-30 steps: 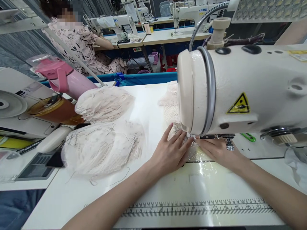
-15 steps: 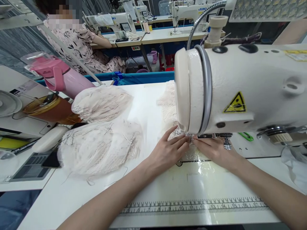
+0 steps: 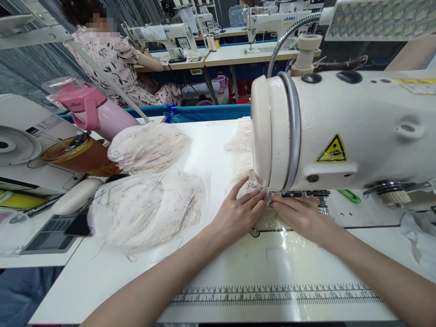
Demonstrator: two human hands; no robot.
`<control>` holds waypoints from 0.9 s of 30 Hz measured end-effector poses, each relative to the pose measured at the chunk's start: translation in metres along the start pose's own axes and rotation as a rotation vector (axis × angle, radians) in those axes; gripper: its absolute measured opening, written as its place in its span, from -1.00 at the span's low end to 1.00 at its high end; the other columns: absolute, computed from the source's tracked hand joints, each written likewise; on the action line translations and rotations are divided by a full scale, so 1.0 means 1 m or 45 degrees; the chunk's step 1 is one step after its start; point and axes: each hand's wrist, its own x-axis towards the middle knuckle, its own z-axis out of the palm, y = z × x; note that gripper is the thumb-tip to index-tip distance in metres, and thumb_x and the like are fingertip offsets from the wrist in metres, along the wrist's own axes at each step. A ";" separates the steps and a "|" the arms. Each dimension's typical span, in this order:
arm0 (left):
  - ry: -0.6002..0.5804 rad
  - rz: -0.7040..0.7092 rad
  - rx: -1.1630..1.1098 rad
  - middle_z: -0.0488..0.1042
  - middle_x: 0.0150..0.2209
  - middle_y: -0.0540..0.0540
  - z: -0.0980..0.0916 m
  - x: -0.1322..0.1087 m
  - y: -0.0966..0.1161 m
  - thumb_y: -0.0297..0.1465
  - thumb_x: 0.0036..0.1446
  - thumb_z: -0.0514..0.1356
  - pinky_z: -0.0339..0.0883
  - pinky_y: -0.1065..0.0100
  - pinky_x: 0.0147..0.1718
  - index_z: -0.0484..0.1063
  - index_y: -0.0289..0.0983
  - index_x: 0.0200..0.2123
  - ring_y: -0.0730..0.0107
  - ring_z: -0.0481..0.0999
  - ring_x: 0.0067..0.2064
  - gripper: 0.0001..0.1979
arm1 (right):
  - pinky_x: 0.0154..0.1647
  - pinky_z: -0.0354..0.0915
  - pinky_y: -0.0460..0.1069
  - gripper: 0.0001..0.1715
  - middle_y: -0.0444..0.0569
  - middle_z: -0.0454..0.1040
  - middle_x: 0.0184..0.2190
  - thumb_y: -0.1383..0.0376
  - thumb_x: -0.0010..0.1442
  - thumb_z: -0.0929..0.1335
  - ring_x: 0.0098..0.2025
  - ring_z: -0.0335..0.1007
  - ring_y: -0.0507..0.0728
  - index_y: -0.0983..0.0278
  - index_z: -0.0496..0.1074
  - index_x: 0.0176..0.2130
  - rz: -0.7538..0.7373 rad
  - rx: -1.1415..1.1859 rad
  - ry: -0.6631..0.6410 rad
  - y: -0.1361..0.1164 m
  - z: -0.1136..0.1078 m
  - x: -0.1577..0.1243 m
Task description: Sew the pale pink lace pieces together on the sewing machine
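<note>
Pressing lace, left hand and right hand lie flat, unclenched; amber cup lidded.

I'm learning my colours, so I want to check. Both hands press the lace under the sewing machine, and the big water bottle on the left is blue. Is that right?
Not quite: the water bottle on the left is pink, not blue, as the head view shows. The rest is right: the left hand and right hand both press the lace under the sewing machine.
</note>
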 end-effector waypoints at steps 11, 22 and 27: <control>0.248 0.286 0.035 0.49 -0.52 0.19 -0.014 -0.002 -0.007 -0.48 0.19 0.17 0.30 0.31 -0.12 0.41 -0.18 -0.46 0.58 0.38 -0.51 -0.83 | -0.23 0.19 -0.03 -0.86 -0.14 0.50 -0.29 0.41 0.24 0.24 -0.16 0.39 0.05 0.25 0.35 -0.20 -0.053 0.216 0.038 -0.008 -0.014 0.005; 0.268 0.337 0.026 0.43 -0.55 0.14 -0.016 -0.004 -0.001 -0.52 0.15 0.20 0.31 0.35 -0.15 0.40 -0.23 -0.51 0.57 0.34 -0.50 -0.81 | -0.15 0.19 0.00 -0.83 -0.20 0.52 -0.29 0.47 0.18 0.34 -0.12 0.38 0.01 0.21 0.38 -0.25 -0.137 0.313 0.187 -0.014 -0.025 0.013; 0.279 0.350 0.028 0.41 -0.55 0.13 -0.015 -0.005 -0.001 -0.52 0.17 0.19 0.31 0.35 -0.17 0.40 -0.24 -0.51 0.56 0.32 -0.50 -0.80 | -0.06 0.22 -0.01 -0.76 -0.25 0.53 -0.23 0.51 0.17 0.34 -0.08 0.38 -0.02 0.19 0.37 -0.21 -0.157 0.371 0.130 -0.011 -0.022 0.010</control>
